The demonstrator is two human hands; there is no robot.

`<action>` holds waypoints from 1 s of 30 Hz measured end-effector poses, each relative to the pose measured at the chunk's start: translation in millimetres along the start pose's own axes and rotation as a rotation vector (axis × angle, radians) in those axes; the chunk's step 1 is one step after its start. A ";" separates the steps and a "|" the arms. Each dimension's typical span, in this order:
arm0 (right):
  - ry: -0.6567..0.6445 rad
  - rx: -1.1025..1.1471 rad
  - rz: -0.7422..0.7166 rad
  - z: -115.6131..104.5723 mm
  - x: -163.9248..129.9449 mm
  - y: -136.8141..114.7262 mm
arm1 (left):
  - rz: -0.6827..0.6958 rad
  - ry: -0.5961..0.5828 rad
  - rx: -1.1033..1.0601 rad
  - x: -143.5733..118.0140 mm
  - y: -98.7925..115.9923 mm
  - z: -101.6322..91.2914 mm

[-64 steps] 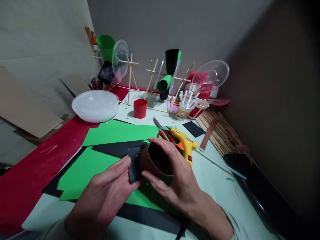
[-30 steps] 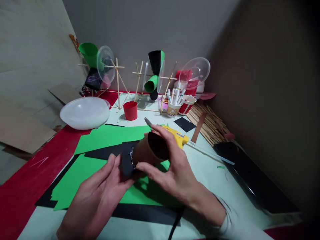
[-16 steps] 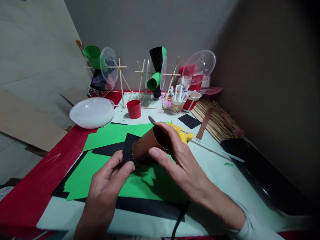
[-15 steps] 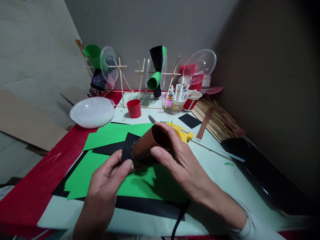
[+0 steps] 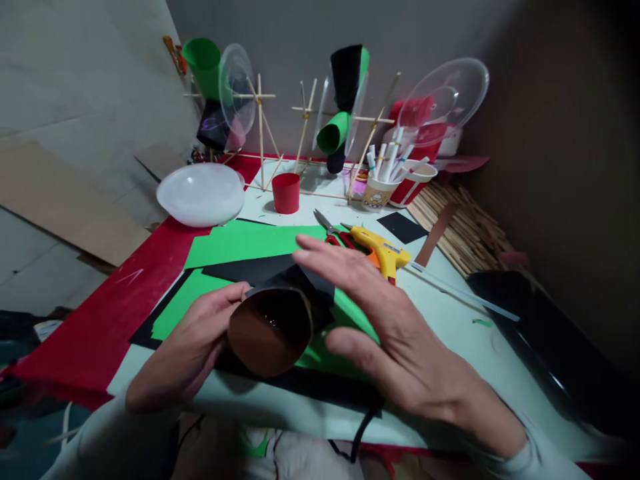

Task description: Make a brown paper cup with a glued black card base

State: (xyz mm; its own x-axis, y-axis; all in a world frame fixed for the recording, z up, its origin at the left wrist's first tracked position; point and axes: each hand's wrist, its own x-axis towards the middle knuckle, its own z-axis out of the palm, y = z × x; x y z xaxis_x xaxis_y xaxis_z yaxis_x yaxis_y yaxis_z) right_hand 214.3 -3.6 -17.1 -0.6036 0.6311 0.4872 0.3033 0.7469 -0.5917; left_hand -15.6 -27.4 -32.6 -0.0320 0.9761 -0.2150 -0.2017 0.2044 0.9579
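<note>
Head view: left hand (image 5: 187, 350) grips brown tube (image 5: 270, 330); right hand (image 5: 400, 340) spread flat, fingers apart, beside it

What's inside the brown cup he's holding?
The brown cup faces the camera: a dark interior with a small glint, nothing visibly in it. Black paper covers its far end, so the base is hidden. Left hand holds it; right hand is open.

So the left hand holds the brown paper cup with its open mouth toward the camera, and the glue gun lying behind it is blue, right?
Not quite: the glue gun is yellow, not blue, as the head view shows. The rest stands: the left hand holds the brown paper cup with its open mouth toward the camera, and the gun lies behind it on the table.
</note>
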 end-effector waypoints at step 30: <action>-0.144 -0.072 0.097 24.4 -1.1 7.5 | 0.466 0.075 0.419 -26.2 -33.5 35.7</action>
State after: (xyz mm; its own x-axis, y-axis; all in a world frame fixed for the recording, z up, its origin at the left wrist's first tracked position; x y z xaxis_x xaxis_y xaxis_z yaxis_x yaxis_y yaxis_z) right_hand 199.3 -3.8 -37.7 -0.6665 0.6684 0.3302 0.4144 0.7003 -0.5813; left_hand 26.9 -57.1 -52.3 -0.0957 0.9649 0.2447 0.2506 -0.2146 0.9440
